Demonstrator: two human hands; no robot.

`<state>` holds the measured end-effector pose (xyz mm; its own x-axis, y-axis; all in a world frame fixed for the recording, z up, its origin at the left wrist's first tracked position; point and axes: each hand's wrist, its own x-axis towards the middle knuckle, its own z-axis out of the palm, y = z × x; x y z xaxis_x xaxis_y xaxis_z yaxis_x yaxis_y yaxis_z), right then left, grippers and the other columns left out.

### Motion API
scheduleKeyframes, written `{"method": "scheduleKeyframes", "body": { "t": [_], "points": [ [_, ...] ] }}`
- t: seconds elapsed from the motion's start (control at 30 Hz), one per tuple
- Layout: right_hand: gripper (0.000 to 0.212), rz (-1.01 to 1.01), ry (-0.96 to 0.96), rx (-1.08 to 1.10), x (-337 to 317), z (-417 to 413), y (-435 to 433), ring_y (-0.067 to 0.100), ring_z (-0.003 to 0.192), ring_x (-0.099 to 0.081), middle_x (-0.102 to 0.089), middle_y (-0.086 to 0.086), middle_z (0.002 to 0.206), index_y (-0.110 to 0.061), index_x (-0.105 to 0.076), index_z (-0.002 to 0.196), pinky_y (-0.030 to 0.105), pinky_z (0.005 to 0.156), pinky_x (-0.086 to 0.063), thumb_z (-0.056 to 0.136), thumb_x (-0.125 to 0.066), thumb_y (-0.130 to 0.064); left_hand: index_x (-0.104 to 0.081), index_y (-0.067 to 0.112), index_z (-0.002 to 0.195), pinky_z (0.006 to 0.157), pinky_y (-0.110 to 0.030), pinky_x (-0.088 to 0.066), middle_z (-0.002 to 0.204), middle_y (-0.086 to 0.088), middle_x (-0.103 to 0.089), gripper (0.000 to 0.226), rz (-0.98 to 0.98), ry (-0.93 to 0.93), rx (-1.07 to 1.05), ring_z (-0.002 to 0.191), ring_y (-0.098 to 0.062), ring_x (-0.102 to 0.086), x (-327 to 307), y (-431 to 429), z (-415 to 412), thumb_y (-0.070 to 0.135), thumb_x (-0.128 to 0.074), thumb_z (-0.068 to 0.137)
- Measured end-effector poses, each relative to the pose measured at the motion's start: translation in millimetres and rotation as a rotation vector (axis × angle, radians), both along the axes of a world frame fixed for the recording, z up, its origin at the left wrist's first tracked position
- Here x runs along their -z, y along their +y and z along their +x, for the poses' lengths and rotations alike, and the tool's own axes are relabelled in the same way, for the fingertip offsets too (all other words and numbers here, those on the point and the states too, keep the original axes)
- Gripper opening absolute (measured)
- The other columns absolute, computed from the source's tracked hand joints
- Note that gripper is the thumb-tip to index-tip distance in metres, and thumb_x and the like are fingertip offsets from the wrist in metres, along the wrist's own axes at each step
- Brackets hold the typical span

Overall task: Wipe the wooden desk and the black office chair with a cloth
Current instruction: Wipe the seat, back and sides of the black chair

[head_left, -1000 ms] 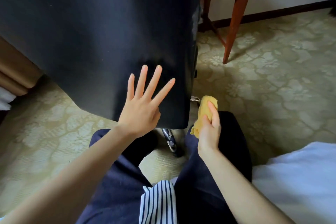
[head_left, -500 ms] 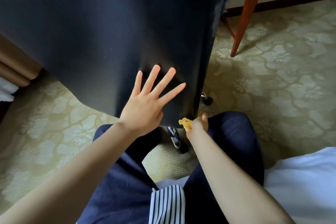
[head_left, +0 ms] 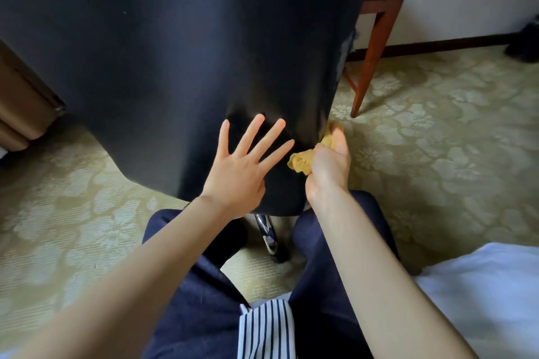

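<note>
Black and smooth, the back of the chair [head_left: 175, 67] fills the upper left and centre of the frame, its rear face turned toward the camera and its long axis running from the top edge down to a rounded lower edge near the middle, narrowing as it goes. The left hand [head_left: 242, 172] lies flat against this surface near the lower right corner of the chair back, fingers straight and spread wide, pointing up and to the right. Just to its right, the right hand [head_left: 329, 166] grips a bunched yellow cloth [head_left: 303, 160], fingers curled round it, and holds it against the right edge of the chair back; the crumpled cloth stretches from lower left to upper right along that edge, partly hidden by the hand. Below the chair back a chrome leg [head_left: 267, 233] of the chair's base slants down toward the bottom centre, between knees in dark blue trousers [head_left: 335, 242]. The desk [head_left: 370, 58] shows in the upper right as a reddish wooden leg angled down to the patterned carpet [head_left: 437, 140], with part of its frame above. White bedding [head_left: 481, 285] sits in the lower right corner, and a striped shirt [head_left: 265, 329] hem at the bottom centre.
</note>
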<state>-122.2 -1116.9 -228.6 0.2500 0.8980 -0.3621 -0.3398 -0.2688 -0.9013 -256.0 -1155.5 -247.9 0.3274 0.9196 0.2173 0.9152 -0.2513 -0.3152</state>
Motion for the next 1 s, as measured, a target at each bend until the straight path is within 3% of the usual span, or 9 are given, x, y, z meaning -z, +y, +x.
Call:
{"method": "scheduleKeyframes", "body": {
  "t": [0.13,0.27,0.53,0.6,0.73,0.9,1.0],
  "points": [
    [0.059,0.112,0.025,-0.018,-33.0,5.2,-7.9,0.02,0.132,-0.042,-0.035,-0.002,0.15,-0.029,-0.032,0.146,0.03,0.092,-0.048,0.098,-0.033,0.004,0.014,0.035,0.147,0.106,-0.064,0.017,0.152,0.004,0.025,0.087,0.005,0.027,-0.022,0.139,-0.026,0.025,-9.9,-4.7,-0.4,0.038,-0.05,0.088],
    [0.056,0.17,0.09,-0.035,-55.3,11.5,-22.1,0.021,0.133,-0.04,-0.034,-0.002,0.151,-0.029,-0.034,0.146,0.036,0.102,-0.044,0.098,-0.038,0.001,0.019,0.035,0.144,0.103,-0.063,0.023,0.157,0.005,0.016,0.084,-0.019,0.011,-0.018,0.144,-0.025,0.015,-21.8,-10.1,1.6,0.038,-0.045,0.09],
    [0.052,0.509,0.09,0.034,-109.7,7.7,-62.6,0.011,0.128,-0.045,-0.041,-0.012,0.145,-0.032,-0.038,0.143,0.019,0.089,-0.043,0.099,-0.043,-0.006,0.012,0.036,0.148,0.1,-0.058,0.026,0.159,0.004,0.003,0.08,0.083,-0.056,-0.011,0.146,-0.026,0.003,-79.0,-36.1,-2.6,0.038,-0.046,0.092],
    [0.052,0.653,-0.032,0.047,-131.1,4.8,-66.9,0.006,0.129,-0.042,-0.04,-0.015,0.145,-0.032,-0.037,0.142,0.013,0.089,-0.041,0.098,-0.045,-0.007,0.011,0.036,0.148,0.101,-0.058,0.024,0.16,0.004,0.003,0.079,0.155,-0.057,-0.027,0.146,-0.026,0.003,-102.6,-44.0,-9.8,0.037,-0.046,0.093],
    [0.057,0.975,-0.362,0.039,-179.7,-4.9,-64.8,0.008,0.133,-0.034,-0.036,-0.008,0.148,-0.026,-0.036,0.143,0.02,0.108,-0.031,0.092,-0.049,-0.004,0.007,0.035,0.149,0.107,-0.06,0.015,0.16,0.004,0.002,0.078,0.316,-0.066,-0.062,0.146,-0.025,0.004,-158.0,-54.8,-32.2,0.037,-0.046,0.092],
    [0.067,1.311,-1.391,0.008,-227.2,-29.1,-42.8,0.025,0.143,-0.017,-0.021,0.0,0.157,-0.02,-0.021,0.151,0.032,0.115,-0.013,0.092,-0.053,-0.015,0.001,0.032,0.15,0.111,-0.059,0.008,0.159,0.007,0.004,0.073,0.468,-0.178,-0.115,0.146,-0.022,0.006,-233.6,-55.5,-60.2,0.039,-0.044,0.093],
    [0.062,1.334,-1.655,-0.055,-252.8,-46.4,-28.4,0.025,0.143,-0.016,-0.021,-0.004,0.157,-0.023,-0.022,0.15,0.037,0.113,-0.018,0.095,-0.05,-0.028,-0.005,0.028,0.151,0.112,-0.057,0.005,0.159,0.008,-0.003,0.061,0.586,-0.282,-0.139,0.146,-0.02,0.0,-268.4,-47.0,-84.0,0.038,-0.033,0.098]
  ]
}}
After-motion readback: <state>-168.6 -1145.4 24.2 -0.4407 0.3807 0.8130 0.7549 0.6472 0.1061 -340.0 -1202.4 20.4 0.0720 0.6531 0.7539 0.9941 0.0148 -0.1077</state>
